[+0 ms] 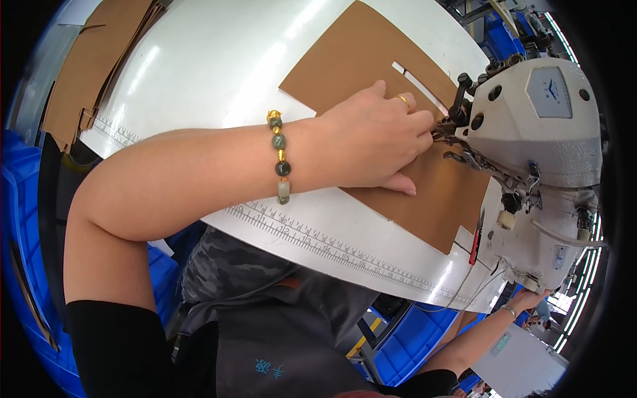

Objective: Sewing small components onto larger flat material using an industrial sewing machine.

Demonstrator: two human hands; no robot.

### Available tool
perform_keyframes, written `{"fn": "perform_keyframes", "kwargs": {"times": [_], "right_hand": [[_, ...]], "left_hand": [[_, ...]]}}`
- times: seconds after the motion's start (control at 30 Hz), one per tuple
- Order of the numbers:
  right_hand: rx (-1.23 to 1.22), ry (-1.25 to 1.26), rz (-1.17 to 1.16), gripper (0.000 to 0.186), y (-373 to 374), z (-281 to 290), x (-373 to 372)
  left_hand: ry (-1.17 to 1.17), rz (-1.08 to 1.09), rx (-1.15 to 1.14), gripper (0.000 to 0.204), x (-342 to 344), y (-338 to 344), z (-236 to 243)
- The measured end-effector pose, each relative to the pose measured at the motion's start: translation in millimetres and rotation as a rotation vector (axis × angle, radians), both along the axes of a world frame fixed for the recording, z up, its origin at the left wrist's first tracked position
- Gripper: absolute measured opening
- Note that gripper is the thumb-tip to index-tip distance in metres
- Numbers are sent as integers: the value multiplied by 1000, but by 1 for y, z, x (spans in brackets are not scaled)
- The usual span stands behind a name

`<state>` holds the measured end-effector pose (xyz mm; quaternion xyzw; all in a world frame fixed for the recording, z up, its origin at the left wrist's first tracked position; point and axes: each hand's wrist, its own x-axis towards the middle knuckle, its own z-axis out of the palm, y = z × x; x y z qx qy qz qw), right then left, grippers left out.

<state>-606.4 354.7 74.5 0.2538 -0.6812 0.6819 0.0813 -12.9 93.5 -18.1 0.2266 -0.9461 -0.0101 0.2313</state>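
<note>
The left elbow point(96, 202) bends sharply at nine o'clock, and the left hand point(378, 136) lies palm down between one and two, fingers point(418, 122) bent, thumb point(400, 183) apart. The right forearm point(468, 343) stretches toward four, where the right hand point(527, 300) is partly hidden.

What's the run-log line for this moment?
left hand: on slotted brown sheet | right hand: at sewing machine, grip unclear | red-handled tool: beside sheet
</note>
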Motion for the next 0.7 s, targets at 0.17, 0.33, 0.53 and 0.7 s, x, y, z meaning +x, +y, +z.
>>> {"fn": "perform_keyframes", "kwargs": {"times": [0.17,0.33,0.53,0.7], "right_hand": [[-29,-24,1,57,-3,-1,6],[4,-17,54,57,8,2,-20],[17,37,46,45,16,3,-45],[44,63,37,41,20,2,-58]], "left_hand": [[3,8,-19,60,0,1,1],[0,11,-28,60,0,2,1],[-6,10,-21,60,0,1,1],[-9,1,-14,60,1,-1,2]]}}
